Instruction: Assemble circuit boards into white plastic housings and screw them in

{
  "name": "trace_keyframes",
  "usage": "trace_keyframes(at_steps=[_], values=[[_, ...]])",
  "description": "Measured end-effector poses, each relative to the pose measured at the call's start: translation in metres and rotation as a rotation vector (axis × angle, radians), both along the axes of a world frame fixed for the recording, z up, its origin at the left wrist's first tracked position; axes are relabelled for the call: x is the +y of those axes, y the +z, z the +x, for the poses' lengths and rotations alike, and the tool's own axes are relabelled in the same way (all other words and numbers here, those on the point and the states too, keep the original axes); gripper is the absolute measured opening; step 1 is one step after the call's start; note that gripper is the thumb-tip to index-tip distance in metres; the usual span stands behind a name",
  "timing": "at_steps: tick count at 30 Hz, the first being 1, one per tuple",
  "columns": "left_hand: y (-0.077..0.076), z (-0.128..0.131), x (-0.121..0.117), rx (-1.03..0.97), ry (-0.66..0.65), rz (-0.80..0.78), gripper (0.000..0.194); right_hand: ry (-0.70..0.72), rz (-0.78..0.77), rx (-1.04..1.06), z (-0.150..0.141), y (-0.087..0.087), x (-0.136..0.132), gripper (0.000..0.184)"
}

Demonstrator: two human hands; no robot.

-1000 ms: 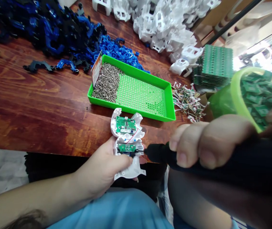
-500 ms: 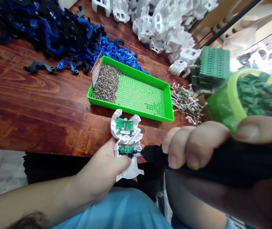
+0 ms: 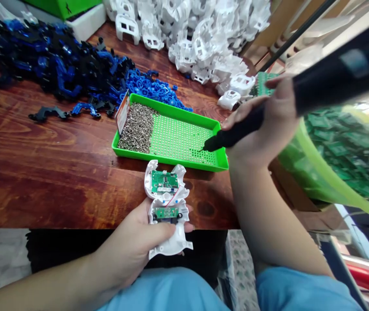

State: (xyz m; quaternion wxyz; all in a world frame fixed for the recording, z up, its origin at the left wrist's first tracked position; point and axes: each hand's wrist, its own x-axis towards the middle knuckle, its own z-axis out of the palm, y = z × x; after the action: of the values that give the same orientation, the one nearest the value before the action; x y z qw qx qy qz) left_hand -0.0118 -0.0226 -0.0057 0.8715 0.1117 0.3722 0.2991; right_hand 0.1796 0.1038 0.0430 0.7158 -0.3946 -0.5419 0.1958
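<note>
My left hand (image 3: pixel 139 235) grips an opened white plastic housing (image 3: pixel 175 239) at the table's front edge, thumb pressed across its lower half. A green circuit board (image 3: pixel 165 181) sits in the upper half and a smaller board (image 3: pixel 167 212) in the lower half, with a thin red wire between the halves. My right hand (image 3: pixel 265 121) is wrapped round a black electric screwdriver (image 3: pixel 249 125). Its tip points down into the right end of a green tray (image 3: pixel 168 163), over the perforated plate (image 3: pixel 181 134). Loose small screws (image 3: pixel 135 129) fill the tray's left end.
Black and blue plastic brackets (image 3: pixel 58 65) are heaped at the left, with small blue rings (image 3: pixel 152 86) beside them. White plastic shells (image 3: pixel 200 39) pile up at the back. A yellow-green tub (image 3: pixel 304 151) of circuit boards (image 3: pixel 336 151) stands at the right.
My right hand has carried the screwdriver from the housing's lower half, up and away to the tray's perforated plate. My left hand still holds the housing. The view has shifted somewhat.
</note>
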Motion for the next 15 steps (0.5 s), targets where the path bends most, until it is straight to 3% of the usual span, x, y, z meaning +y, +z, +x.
trace_keyframes(at_steps=[4, 8, 15], values=[[-0.003, 0.000, 0.000, -0.018, -0.012, 0.012, 0.031, -0.002, 0.090, 0.007, -0.011, -0.015, 0.026, 0.028], [-0.001, 0.000, 0.001, -0.024, -0.024, 0.003, 0.031, -0.009, 0.155, 0.027, -0.014, -0.015, 0.024, 0.021], [0.001, 0.001, 0.001, 0.001, -0.017, -0.002, 0.030, -0.006, 0.127, 0.002, -0.014, -0.016, 0.024, 0.024]])
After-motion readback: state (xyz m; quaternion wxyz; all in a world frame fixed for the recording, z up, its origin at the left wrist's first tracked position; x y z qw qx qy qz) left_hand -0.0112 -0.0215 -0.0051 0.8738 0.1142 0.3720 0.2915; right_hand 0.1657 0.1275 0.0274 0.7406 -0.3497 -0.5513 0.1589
